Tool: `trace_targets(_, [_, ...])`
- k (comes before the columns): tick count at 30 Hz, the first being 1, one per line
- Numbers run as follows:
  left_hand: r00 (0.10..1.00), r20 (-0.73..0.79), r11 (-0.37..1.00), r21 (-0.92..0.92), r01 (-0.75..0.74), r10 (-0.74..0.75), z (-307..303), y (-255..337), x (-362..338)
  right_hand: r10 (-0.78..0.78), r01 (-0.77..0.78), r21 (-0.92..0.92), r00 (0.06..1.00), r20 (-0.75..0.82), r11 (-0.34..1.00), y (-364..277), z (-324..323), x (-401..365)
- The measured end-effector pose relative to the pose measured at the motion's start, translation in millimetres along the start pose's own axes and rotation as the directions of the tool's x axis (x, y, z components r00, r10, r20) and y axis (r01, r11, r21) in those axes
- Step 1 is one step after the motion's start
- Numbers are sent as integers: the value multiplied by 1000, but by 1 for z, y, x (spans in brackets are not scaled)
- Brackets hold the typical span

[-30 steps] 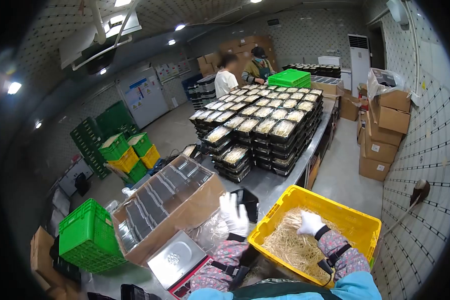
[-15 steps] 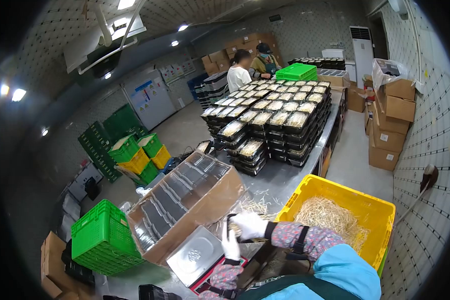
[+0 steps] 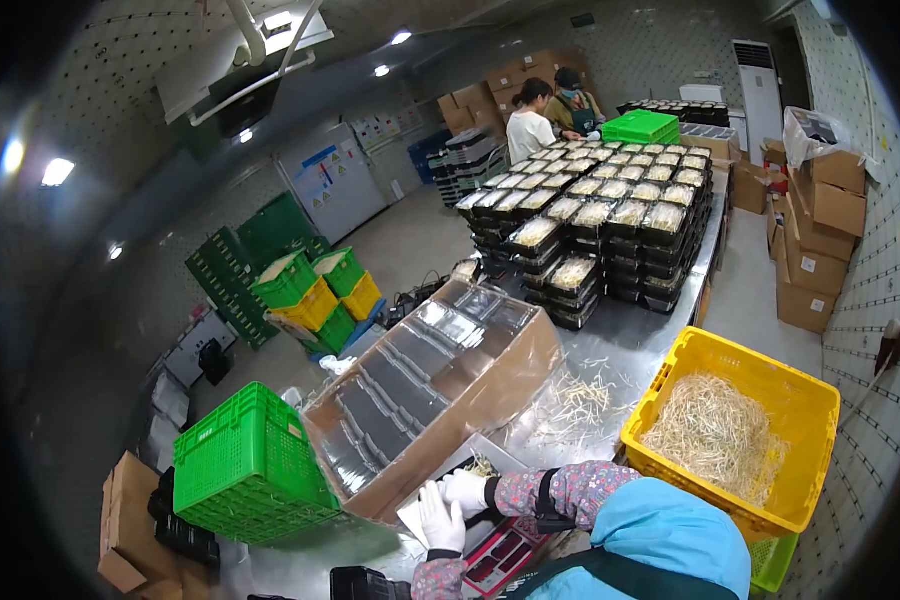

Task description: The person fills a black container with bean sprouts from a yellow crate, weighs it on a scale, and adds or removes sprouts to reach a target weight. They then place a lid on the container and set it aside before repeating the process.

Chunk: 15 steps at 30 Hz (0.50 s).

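A digital scale (image 3: 503, 557) with a red front panel stands at the near edge of the steel table. Over its plate is a small black tray (image 3: 482, 466) with pale bean sprouts, partly hidden by my gloved hands. My right hand (image 3: 464, 491) is closed on the tray's near side, though the fingertips are hard to see. Beside it, my left hand (image 3: 438, 521) has its white-gloved fingers stretched out near the tray and the scale plate. To the right, a yellow crate (image 3: 660, 465) holds a heap of loose bean sprouts (image 3: 715, 430).
A cardboard box (image 3: 500, 385) of stacked black trays lies beyond the scale, with green crates (image 3: 245, 460) to its left. Loose sprouts (image 3: 578, 400) litter the steel table. Farther back are stacks of filled trays (image 3: 630, 215) and two people (image 3: 532, 132).
Both hands have brought the tray of sprouts from the scale's right side to over its plate. The camera view has shifted, so the surroundings appear farther right.
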<state>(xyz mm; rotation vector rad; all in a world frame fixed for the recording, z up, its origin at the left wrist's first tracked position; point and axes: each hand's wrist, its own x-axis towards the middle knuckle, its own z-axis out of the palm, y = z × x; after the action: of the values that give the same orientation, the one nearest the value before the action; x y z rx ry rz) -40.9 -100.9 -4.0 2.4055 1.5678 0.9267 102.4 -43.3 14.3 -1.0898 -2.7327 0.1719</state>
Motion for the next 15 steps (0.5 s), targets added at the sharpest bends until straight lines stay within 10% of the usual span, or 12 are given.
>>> trace_targets(7, [996,92,983,181,-26,10,4,-9,10,-7,30,530,999,-45,847,25,1,-8])
trace_targets(15, [999,8,978,203,40,-42,16,-3,11,93,-71,-129,980,174,989,66,-68,-43])
